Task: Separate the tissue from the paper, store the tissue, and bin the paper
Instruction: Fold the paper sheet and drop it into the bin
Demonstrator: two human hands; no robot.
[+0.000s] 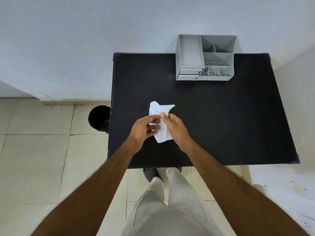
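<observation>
2 bare hands meet over the near middle of the black table (pixel 221 116), both pinched on one white bundle (pixel 159 108). From the head view, the left hand (pixel 143 129) has its fingers closed on the left edge, and the right hand (pixel 175 126) clamps thumb and fingers on the right side. Which layer is tissue and which is paper I cannot tell; a faint blue mark shows on the upper left part.

Separation looks to be the step in hand. Next, I judge, the hands must peel the layers apart without tearing. The grey desk organiser (pixel 205 57) stands at the far side, well apart, and the black bin (pixel 98 119) sits on the floor just left of the table.
</observation>
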